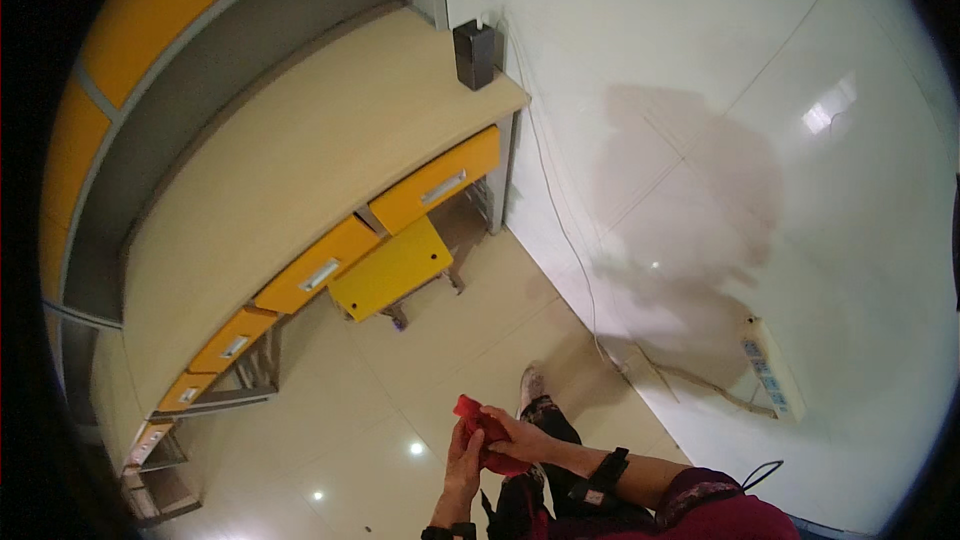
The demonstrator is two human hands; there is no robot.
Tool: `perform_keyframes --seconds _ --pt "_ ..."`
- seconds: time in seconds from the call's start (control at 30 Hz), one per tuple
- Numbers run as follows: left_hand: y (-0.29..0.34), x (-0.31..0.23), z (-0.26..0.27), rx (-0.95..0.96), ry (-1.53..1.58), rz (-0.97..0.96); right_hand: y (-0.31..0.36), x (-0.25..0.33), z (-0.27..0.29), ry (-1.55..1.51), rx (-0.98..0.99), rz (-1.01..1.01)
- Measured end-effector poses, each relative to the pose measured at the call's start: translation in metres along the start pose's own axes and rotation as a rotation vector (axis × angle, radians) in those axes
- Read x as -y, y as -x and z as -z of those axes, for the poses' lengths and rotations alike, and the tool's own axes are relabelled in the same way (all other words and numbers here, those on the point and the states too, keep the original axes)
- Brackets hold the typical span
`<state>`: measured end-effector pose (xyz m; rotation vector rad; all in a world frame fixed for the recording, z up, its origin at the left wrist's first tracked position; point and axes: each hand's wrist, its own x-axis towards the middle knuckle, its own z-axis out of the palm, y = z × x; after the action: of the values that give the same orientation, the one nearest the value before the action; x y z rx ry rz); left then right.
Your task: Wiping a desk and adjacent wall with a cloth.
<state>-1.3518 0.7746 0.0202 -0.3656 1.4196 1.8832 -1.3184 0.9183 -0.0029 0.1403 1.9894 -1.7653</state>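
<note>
A soft, crumpled red bundle (488, 432) of thin material sits between the person's 2 bare hands, held up in front of the dark patterned trousers (552, 422); whether it is cloth or plastic I cannot tell. The left hand (463, 455) is clamped on the bundle's left side, with its thumb lying along the near face. The right hand (510, 433) is clamped on it from the right, its fingers reaching across the upper part. The 2 hands are close together, with the bundle between them. 1 bright red end pokes out above the fingers, toward the upper left, and a darker red portion bulges out below the right hand. A black strap (600, 480) circles the right forearm.

Beyond the hands, glossy beige floor tiles (330, 400) run up to a long pale wood-look desk (270, 170) with orange-yellow drawers (440, 180) and silver handles. A low yellow rectangular stool (392, 270) stands below the drawers, well apart from the hands. A tall black box-shaped object (474, 55) rests near the desk's far right corner, beside the glossy white wall (700, 30)
</note>
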Motion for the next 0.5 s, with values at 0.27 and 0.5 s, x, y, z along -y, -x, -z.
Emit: perform_keyframes --seconds 0.27,0.5 --pt "-0.061 -0.105 -0.037 -0.111 -0.555 -0.177 -0.031 0.050 0.101 -0.468 0.004 0.150" --pt "-0.162 -0.324 -0.067 -0.323 -1.004 -0.888 -0.045 0.107 0.198 -0.314 -0.320 -0.086"
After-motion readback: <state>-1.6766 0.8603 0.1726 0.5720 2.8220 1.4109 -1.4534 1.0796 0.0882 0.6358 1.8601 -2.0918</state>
